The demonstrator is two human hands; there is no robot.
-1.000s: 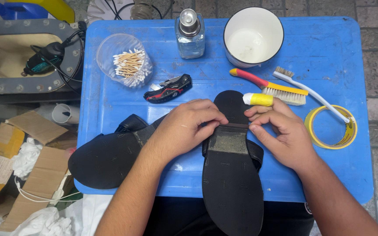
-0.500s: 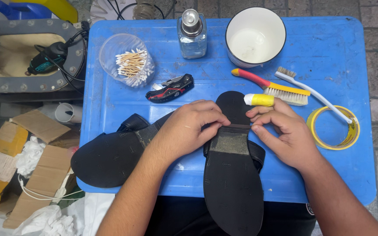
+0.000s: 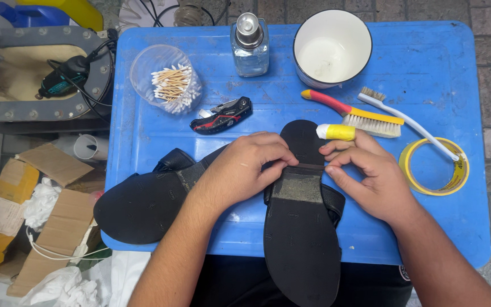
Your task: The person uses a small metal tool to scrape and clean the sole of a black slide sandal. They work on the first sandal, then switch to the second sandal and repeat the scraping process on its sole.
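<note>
While your left hand and right hand pinch the black shoe sole-up near the white bowl, it stays steady.

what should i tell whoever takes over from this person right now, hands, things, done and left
Left hand: fingers pressing on the sole-up black shoe at the front edge of its heel block.
Right hand: fingertips pinching the same seam from the other side.
Second black shoe lies sole-up to the left, under the left forearm.
Yellow-capped tube lies just above the right hand; folding utility knife, cotton swabs, brushes and tape roll sit on the blue table.
Done: heel block sits on the sole.
Left: cannot tell if the seam holds; second shoe untouched.
</note>
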